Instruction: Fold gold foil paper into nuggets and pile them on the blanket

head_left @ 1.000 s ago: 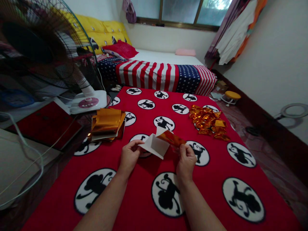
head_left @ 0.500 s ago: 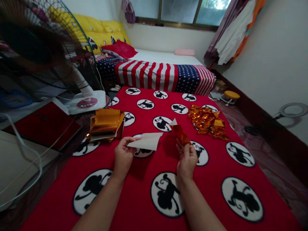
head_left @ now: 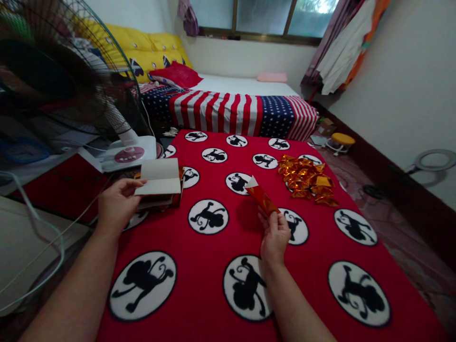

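My left hand (head_left: pixel 119 202) pinches the left edge of a creased sheet of paper (head_left: pixel 160 183), pale side up, over the stack of gold sheets (head_left: pixel 177 199) at the left of the red cloth. My right hand (head_left: pixel 276 232) holds a narrow folded orange-gold piece (head_left: pixel 262 198) with a pale pointed tip, above the middle of the cloth. Beyond my right hand, to the right, lies a pile of shiny folded gold pieces (head_left: pixel 306 178).
The red cloth (head_left: pixel 199 294) with monkey prints covers the surface before me. A fan (head_left: pixel 130 149) stands at the left, with a white cable (head_left: pixel 59 237) near my left arm. Behind are a bed (head_left: pixel 242 85) and a yellow stool (head_left: pixel 342 139).
My left hand has moved left with the pale paper, from the middle of the cloth to the stack. My right hand has stayed nearly in place, still holding the folded piece.
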Tool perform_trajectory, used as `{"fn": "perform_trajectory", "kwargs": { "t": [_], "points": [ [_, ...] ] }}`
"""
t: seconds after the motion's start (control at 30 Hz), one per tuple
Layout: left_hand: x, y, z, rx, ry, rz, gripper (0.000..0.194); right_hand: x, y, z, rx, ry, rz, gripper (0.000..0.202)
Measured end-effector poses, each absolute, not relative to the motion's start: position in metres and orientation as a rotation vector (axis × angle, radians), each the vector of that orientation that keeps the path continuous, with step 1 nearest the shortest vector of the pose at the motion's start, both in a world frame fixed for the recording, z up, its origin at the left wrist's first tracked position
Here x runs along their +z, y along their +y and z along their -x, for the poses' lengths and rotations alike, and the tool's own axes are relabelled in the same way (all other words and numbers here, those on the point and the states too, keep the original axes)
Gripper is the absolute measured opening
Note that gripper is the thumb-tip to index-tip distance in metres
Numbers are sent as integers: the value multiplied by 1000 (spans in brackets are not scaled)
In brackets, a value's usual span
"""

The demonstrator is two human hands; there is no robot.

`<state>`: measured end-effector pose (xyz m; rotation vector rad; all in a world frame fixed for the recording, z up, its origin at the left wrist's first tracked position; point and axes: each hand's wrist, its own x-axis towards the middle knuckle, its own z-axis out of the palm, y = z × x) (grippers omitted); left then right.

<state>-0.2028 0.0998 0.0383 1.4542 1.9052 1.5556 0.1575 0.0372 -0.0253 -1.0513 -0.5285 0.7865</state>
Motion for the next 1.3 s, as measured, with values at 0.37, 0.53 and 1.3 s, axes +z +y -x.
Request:
{"fn": "perform_trajectory", "kwargs": {
  "t": [0.37,0.53,1.3],
  "points": [
    [28,93,239,1124,2232,-1716,40,-28,36,-158,811,-566,1061,27],
    [24,95,244,1123,2112,-1744,47,-26,35,-158,826,-566,1056,27],
    [50,32,106,888,1584,-2289,60,-23,24,-154,893,-774,1167,25]
  ]
}}
